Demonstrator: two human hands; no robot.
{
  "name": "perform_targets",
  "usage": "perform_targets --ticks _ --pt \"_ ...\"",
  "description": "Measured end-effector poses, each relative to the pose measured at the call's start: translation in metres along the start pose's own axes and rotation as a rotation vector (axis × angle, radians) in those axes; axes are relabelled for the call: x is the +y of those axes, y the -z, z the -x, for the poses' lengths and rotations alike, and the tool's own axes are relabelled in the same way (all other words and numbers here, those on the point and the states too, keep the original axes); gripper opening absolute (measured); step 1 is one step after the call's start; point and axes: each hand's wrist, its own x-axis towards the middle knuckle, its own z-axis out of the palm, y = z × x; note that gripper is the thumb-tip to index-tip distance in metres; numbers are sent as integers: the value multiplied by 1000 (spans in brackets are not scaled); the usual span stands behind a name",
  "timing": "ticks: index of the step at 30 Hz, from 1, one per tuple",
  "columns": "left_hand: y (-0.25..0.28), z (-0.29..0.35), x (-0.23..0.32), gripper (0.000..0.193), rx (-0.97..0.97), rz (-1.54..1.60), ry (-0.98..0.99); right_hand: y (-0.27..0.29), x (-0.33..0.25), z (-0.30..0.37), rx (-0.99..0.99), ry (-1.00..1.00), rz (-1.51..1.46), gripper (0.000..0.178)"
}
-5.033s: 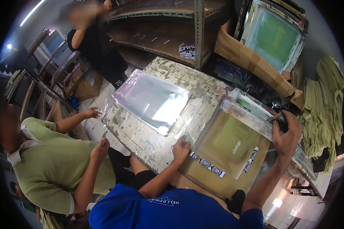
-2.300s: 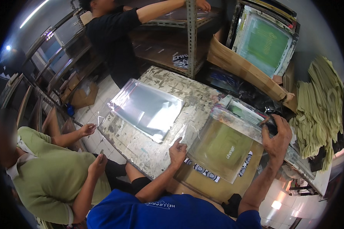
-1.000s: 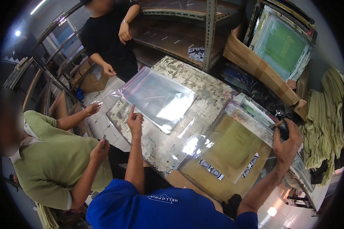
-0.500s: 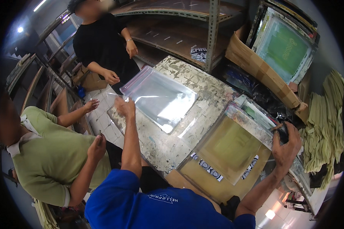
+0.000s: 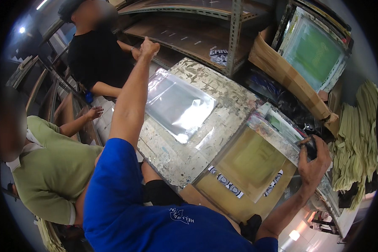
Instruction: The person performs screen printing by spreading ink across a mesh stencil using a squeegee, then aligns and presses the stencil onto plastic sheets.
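My left hand [image 5: 149, 46] is raised far out over the table's left end, fingers curled into a fist, close to a person in a black shirt [image 5: 96, 59]. Nothing shows in it. Below my arm a clear plastic sheet [image 5: 178, 105] lies flat on the worn, paint-flecked table [image 5: 227, 101]. My right hand [image 5: 314, 161] grips a dark handle [image 5: 310, 147] at the right edge of a printing screen frame [image 5: 250, 161] with olive mesh, which rests on the table's near right part.
A seated person in a green shirt [image 5: 54, 168] is at my left, one hand [image 5: 94, 112] by the table edge. A cardboard box [image 5: 287, 75] holds a green-mesh screen [image 5: 313, 52]. Pale green cloths [image 5: 357, 138] pile at the right. A metal shelf post [image 5: 235, 38] stands behind.
My left hand left the screen frame, reached across to the plastic sheet's far corner, then lifted up toward the person in black. My right hand stayed on the handle.
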Motion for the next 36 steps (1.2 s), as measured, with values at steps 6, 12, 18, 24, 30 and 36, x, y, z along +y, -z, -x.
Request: perform_targets --ticks 6,12,18,24,30,36 --pt "7 18 21 75 51 -22 -26 2 1 0 5 -15 15 37" --pt "-136 -94 -73 86 -277 9 69 0 0 -2 -23 -45 91 37" --pt "-123 -212 -161 96 -365 6 162 2 3 1 0 -28 21 37" --pt "-155 -216 -146 88 -431 14 179 3 3 0 -9 -35 75 37" --pt "-43 -193 -167 74 -284 -109 283 -6 0 -2 -26 -4 -61 37" --pt "-35 18 7 75 -14 168 -34 1 1 -1 -16 -33 66 37"
